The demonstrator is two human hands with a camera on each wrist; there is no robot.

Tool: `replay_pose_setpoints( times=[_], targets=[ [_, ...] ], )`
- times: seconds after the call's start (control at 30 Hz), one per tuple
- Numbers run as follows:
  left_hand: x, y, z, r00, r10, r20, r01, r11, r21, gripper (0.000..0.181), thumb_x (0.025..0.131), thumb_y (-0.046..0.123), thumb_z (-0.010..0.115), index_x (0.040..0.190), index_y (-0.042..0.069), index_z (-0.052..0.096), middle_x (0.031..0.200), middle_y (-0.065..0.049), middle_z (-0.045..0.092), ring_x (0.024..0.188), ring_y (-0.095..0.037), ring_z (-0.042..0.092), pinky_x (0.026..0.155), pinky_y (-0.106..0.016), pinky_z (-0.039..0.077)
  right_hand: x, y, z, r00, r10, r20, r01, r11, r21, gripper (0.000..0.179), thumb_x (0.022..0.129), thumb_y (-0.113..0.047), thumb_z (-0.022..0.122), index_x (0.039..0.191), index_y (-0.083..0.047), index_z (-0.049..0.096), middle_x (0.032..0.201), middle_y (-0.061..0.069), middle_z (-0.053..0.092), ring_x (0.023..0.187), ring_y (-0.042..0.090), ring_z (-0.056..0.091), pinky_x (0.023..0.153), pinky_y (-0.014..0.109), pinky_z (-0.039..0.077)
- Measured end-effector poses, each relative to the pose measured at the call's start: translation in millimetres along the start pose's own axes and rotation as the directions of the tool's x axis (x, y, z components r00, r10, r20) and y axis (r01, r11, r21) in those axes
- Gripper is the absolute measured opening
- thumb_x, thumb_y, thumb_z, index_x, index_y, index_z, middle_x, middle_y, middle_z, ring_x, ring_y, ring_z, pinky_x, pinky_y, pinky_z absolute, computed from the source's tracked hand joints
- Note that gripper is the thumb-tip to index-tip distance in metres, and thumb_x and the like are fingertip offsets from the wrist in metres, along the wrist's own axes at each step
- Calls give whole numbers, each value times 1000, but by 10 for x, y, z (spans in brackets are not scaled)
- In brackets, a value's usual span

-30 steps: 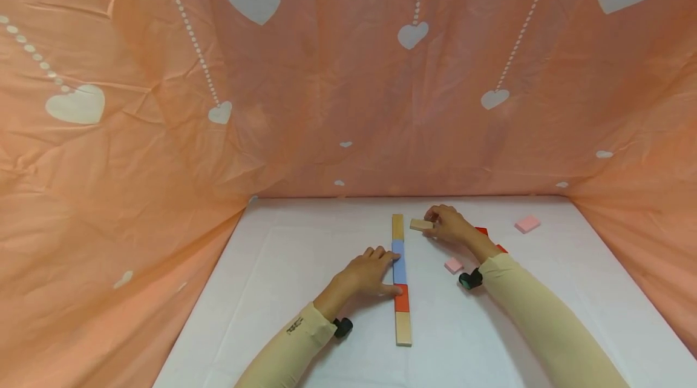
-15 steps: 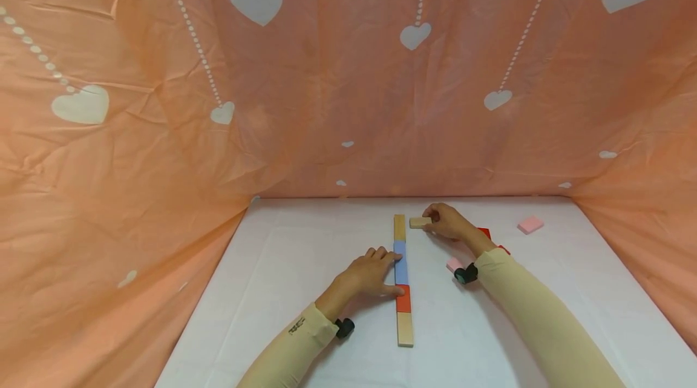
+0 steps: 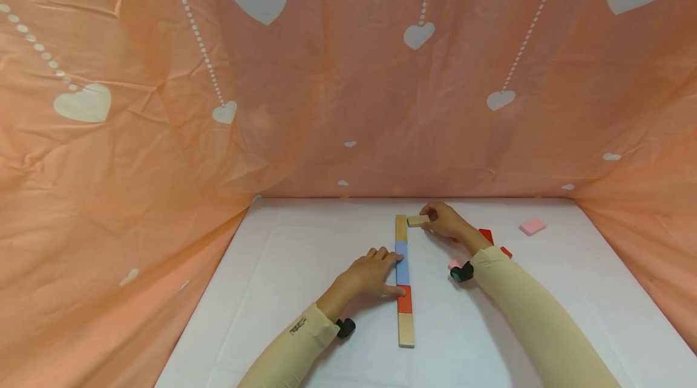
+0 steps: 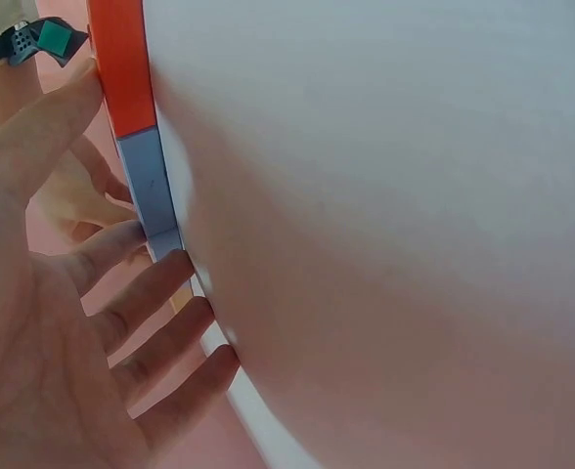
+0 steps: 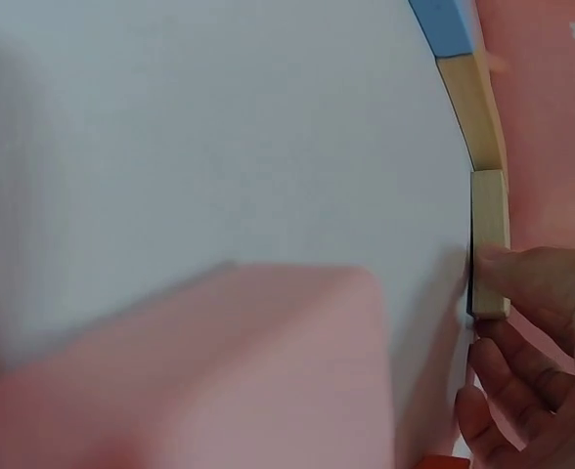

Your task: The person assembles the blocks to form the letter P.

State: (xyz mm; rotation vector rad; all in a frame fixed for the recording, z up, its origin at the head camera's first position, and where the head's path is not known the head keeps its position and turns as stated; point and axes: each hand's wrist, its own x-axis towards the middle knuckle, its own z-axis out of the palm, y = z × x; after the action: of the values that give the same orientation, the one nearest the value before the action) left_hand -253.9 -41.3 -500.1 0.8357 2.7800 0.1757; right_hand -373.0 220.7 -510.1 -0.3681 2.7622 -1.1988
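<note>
A straight row of flat blocks runs away from me in the head view: a plain wooden block (image 3: 406,330) nearest, a red block (image 3: 405,304), blue blocks (image 3: 402,270), then another wooden block (image 3: 401,229) at the far end. My left hand (image 3: 369,274) lies along the row's left side, thumb at the red block and forefinger on the blue, fingers spread. My right hand (image 3: 448,223) pinches a pale wooden block (image 3: 417,221) by its right end. That block lies crosswise, its left end right at the row's far block (image 5: 473,107), as the right wrist view shows.
Right of the row are a small pink block (image 3: 454,264), partly behind the right wrist camera (image 3: 461,272), two red pieces (image 3: 486,235) beside the forearm, and a larger pink block (image 3: 532,226). An orange curtain with hearts (image 3: 348,103) encloses the white table (image 3: 305,224).
The pinched wooden block has moved left with my right hand, closing the gap to the row's far end, and has turned squarer to it. My left hand has stayed in place.
</note>
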Motion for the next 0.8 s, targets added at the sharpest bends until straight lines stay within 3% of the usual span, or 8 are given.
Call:
replay_pose_setpoints(
  times=[0.47, 0.8],
  targets=[
    [3, -13, -1, 999, 41, -22, -41, 999, 31, 85, 92, 66, 76, 160, 22, 49, 144, -5, 56, 124, -21, 54, 101, -36, 53, 6, 4, 21, 998, -64, -5, 63, 998, -23, 27, 93, -1, 77, 118, 8, 69, 104, 18, 64, 96, 29, 58, 87, 41, 49],
    [0, 3, -14, 1000, 26, -12, -25, 999, 27, 86, 92, 66, 76, 161, 23, 48, 145, -5, 56, 124, -21, 54, 103, -36, 53, -12, 12, -8, 997, -76, 1, 76, 997, -12, 33, 94, -4, 79, 122, 8, 67, 114, 24, 65, 105, 36, 61, 95, 48, 52]
  ],
)
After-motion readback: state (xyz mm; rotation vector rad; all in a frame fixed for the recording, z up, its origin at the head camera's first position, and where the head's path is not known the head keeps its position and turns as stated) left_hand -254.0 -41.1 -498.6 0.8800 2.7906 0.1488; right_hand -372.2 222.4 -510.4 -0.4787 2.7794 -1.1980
